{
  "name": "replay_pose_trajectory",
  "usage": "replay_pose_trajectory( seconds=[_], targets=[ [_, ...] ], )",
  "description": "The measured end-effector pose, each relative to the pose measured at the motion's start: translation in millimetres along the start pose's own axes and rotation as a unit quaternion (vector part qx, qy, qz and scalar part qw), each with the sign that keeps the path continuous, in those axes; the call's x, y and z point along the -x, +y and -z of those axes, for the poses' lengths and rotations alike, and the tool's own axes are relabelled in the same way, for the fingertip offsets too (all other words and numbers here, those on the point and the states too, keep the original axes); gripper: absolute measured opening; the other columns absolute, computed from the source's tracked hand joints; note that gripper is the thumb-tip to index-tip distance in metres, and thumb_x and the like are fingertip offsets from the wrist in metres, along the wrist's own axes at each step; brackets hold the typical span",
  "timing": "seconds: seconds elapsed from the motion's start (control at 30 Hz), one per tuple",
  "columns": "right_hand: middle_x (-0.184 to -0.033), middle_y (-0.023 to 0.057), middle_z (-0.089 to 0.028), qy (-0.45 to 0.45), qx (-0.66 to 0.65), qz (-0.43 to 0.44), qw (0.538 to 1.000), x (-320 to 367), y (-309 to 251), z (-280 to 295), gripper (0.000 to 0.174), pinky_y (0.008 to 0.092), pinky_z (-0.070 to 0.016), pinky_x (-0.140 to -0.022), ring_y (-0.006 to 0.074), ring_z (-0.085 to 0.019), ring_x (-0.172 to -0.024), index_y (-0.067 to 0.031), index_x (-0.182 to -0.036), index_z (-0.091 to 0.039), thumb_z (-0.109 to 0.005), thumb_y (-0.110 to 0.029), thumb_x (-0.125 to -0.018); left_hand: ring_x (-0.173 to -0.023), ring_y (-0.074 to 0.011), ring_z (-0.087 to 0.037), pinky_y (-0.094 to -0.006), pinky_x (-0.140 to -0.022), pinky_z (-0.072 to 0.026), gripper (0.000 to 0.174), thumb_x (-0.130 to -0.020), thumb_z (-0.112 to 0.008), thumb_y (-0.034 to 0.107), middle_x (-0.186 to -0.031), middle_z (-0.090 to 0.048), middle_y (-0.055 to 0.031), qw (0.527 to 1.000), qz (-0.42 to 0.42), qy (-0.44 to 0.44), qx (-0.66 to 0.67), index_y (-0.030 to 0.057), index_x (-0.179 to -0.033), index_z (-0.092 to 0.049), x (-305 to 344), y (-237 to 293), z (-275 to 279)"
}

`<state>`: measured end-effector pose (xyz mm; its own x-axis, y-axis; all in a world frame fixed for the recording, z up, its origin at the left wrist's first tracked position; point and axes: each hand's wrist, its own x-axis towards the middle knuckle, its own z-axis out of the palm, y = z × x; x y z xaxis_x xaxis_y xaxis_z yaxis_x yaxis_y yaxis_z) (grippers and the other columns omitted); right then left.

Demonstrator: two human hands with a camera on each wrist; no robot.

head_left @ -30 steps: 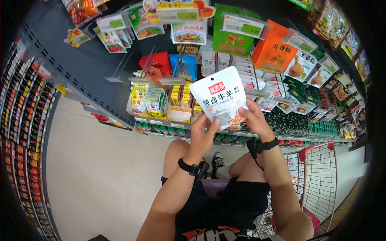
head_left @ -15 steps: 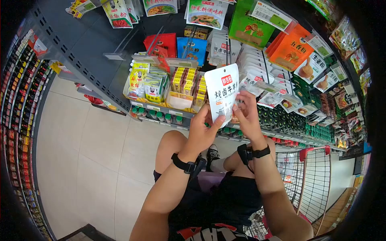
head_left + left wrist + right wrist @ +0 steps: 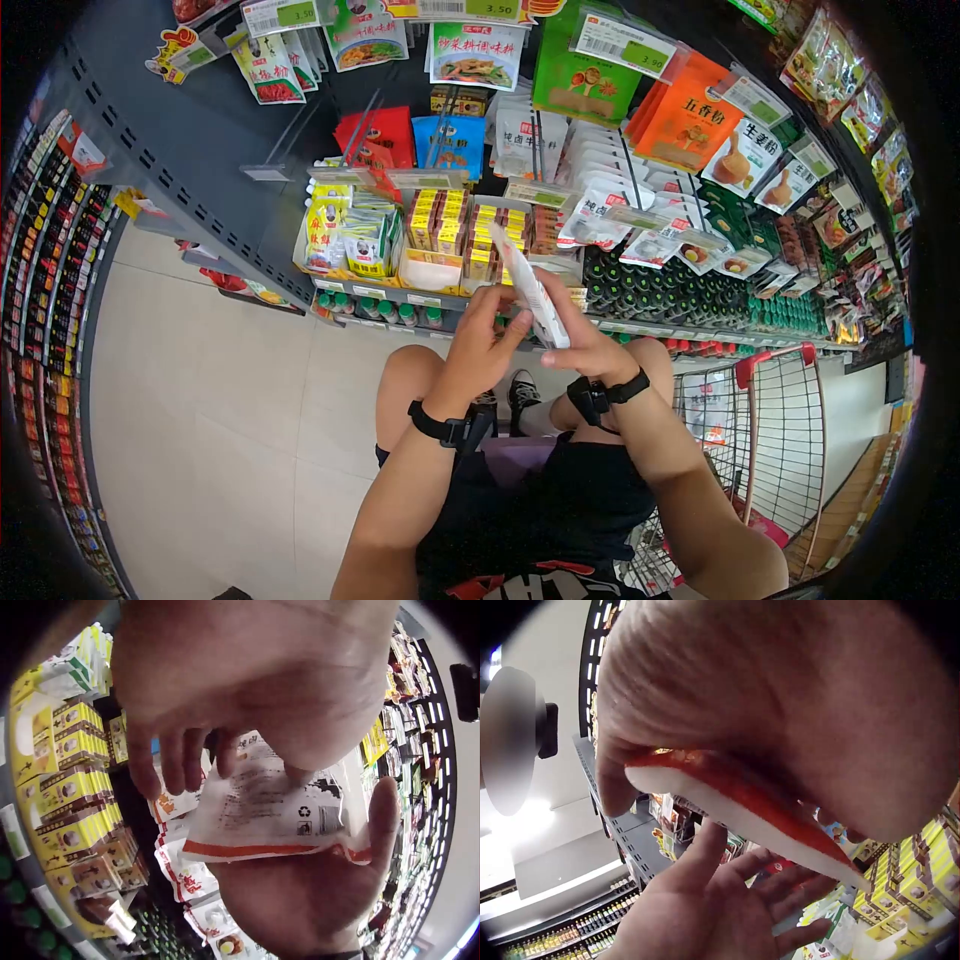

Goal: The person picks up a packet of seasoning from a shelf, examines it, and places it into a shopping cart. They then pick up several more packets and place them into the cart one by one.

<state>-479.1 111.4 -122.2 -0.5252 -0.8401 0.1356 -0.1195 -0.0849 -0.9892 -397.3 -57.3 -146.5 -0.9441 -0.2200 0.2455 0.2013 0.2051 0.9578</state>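
A white seasoning pouch (image 3: 527, 283) is nearly edge-on to the head camera. My right hand (image 3: 588, 345) grips it from the right, thumb along the lower edge and fingers flat behind. My left hand (image 3: 468, 347) is at its other side, with the thumb against the pouch. In the left wrist view, small print and an orange bottom band show on the pouch (image 3: 262, 814). The right wrist view has the left hand (image 3: 705, 911) palm up with spread fingers, close under the pouch's edge. Similar white pouches (image 3: 595, 215) hang on the rack beyond.
Yellow spice boxes (image 3: 437, 222) and a tray of yellow-green sachets (image 3: 350, 235) line the shelf ahead. Orange packets (image 3: 690, 125) and a green packet (image 3: 585, 75) hang above. A wire shopping cart (image 3: 775, 365) stands at right. Pale floor tiles (image 3: 220, 400) lie at left.
The pouch has turned from face-on to nearly edge-on and come lower. The right hand has shifted its hold around it; the left fingers have loosened from its edge.
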Motion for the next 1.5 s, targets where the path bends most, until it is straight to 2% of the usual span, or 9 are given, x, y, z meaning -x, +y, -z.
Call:
replay_pose_trajectory(
  seconds=[0.17,0.27,0.4,0.63,0.93,1.13,1.23,1.4,1.5],
  targets=[
    [-0.152,0.013,-0.029,-0.027,0.035,0.023,0.999,4,10,13,0.085,0.0429,-0.0265,-0.114,0.0286,-0.032,-0.14,-0.0015,-0.149,-0.035,-0.074,-0.032,-0.079,-0.095,-0.0247,-0.066,-0.0347,-0.077,-0.0525,0.053,-0.094,-0.069,0.029,-0.112,-0.063,-0.0185,0.999,0.044,-0.003,0.01,-0.0016,-0.124,-0.039,3,-7,-4],
    [-0.148,0.0124,-0.04,0.035,-0.2,-0.073,0.976,18,3,5,0.069,0.0389,-0.0343,-0.11,0.0244,-0.042,-0.133,-0.0004,-0.146,-0.04,-0.066,-0.023,-0.087,-0.098,-0.0219,-0.065,-0.0332,-0.08,-0.0534,0.061,-0.092,-0.072,0.02,-0.114,-0.064,-0.0198,0.985,0.087,-0.005,0.149,-0.0003,-0.128,-0.028,2,-16,-7],
    [-0.128,0.0083,-0.058,0.134,-0.064,-0.034,0.988,16,14,10,0.05,0.0311,-0.0463,-0.095,0.0171,-0.055,-0.117,-0.001,-0.145,-0.041,-0.052,-0.009,-0.098,-0.106,-0.0205,-0.064,-0.0318,-0.089,-0.0535,0.07,-0.089,-0.072,0.006,-0.118,-0.063,-0.0227,0.956,0.107,0.028,0.272,0.0012,-0.131,-0.017,2,-11,-9],
    [-0.102,-0.0012,-0.062,0.172,-0.096,-0.017,0.98,22,6,14,0.035,0.0247,-0.0488,-0.077,0.0089,-0.058,-0.083,-0.0008,-0.133,-0.052,-0.056,-0.014,-0.101,-0.11,-0.0168,-0.062,-0.0337,-0.095,-0.0509,0.051,-0.088,-0.071,0.002,-0.124,-0.063,-0.0106,0.97,0.076,-0.033,0.227,-0.0015,-0.132,-0.045,4,8,-13],
    [-0.099,0.0049,-0.062,0.289,0.126,0.044,0.948,24,18,16,0.035,0.0253,-0.0486,-0.075,0.0127,-0.058,-0.088,-0.0014,-0.116,-0.059,-0.075,-0.009,-0.086,-0.104,-0.0135,-0.064,-0.0307,-0.09,-0.0512,0.033,-0.09,-0.07,0.005,-0.117,-0.068,-0.0085,0.986,0.099,-0.013,0.136,-0.0031,-0.121,-0.062,6,9,-18],
    [-0.12,0.0119,-0.061,0.176,0.331,0.112,0.92,24,2,13,0.058,0.0311,-0.0519,-0.082,0.022,-0.06,-0.102,-0.0027,-0.134,-0.052,-0.076,-0.009,-0.081,-0.102,-0.0146,-0.065,-0.0313,-0.089,-0.0512,0.036,-0.09,-0.07,0.007,-0.112,-0.069,-0.0091,0.997,0.061,-0.003,0.053,-0.0027,-0.123,-0.059,5,19,-16],
    [-0.136,0.0162,-0.052,0.17,0.227,0.088,0.955,20,-3,5,0.067,0.0356,-0.0507,-0.093,0.0265,-0.056,-0.119,-0.0034,-0.141,-0.048,-0.077,-0.015,-0.081,-0.081,-0.0154,-0.069,-0.0316,-0.071,-0.0535,0.037,-0.09,-0.068,0.011,-0.092,-0.071,-0.0062,0.992,0.027,0.002,0.123,-0.0016,-0.123,-0.056,5,17,-15],
    [-0.144,0.0167,-0.046,0.128,0.106,0.073,0.983,22,6,8,0.077,0.0372,-0.0475,-0.1,0.027,-0.049,-0.129,-0.0019,-0.145,-0.041,-0.078,-0.02,-0.081,-0.082,-0.0107,-0.064,-0.0242,-0.071,-0.0498,0.042,-0.093,-0.065,0.019,-0.119,-0.062,-0.0104,0.983,0.02,-0.035,0.178,-0.0005,-0.128,-0.053,7,10,-7],
    [-0.143,0.0123,-0.047,0.098,-0.084,0.008,0.992,30,15,10,0.075,0.0359,-0.047,-0.1,0.0228,-0.049,-0.128,-0.0025,-0.146,-0.039,-0.077,-0.018,-0.083,-0.08,-0.0096,-0.063,-0.0231,-0.069,-0.0484,0.044,-0.095,-0.066,0.021,-0.113,-0.061,-0.0057,0.994,0.057,-0.018,0.09,0.003,-0.133,-0.051,5,7,-4]
  ],
)
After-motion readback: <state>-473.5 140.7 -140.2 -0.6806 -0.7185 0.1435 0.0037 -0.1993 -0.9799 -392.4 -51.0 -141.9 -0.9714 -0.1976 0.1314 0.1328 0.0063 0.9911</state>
